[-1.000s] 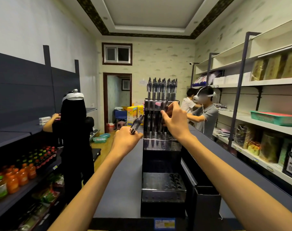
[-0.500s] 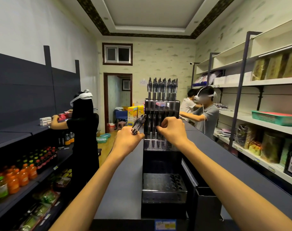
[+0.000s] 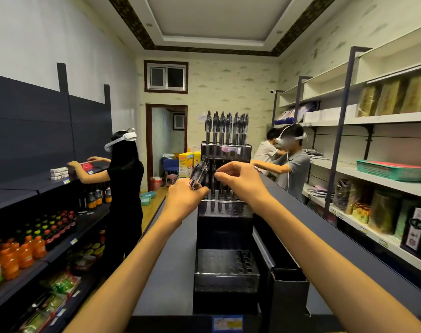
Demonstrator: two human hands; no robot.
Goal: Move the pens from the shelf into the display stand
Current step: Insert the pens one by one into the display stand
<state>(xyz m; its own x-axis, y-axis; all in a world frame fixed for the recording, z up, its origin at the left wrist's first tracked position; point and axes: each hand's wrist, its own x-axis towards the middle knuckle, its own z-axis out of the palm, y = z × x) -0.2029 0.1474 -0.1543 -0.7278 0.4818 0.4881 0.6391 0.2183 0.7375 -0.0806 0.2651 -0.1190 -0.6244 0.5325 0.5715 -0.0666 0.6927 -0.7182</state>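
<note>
The left hand (image 3: 184, 198) has its grip wrapped round a bundle of dark, clear-barrelled pens (image 3: 199, 174), tips angled up and to the right, just left of the tall black tiered display stand (image 3: 225, 212) on the grey shelf top (image 3: 171, 260). The right hand (image 3: 240, 181) reaches toward the bundle, fingers loosely spread, holding nothing. It should pinch one pen near its top, lift it clear, and lower it upright into a free hole.

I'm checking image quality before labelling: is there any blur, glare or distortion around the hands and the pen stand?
Head view: wide-angle bending bows the shelves at the edges; the pens in the left hand are smeared and glinting; the right hand is slightly soft; the display stand shows clear-plastic reflections.
</note>
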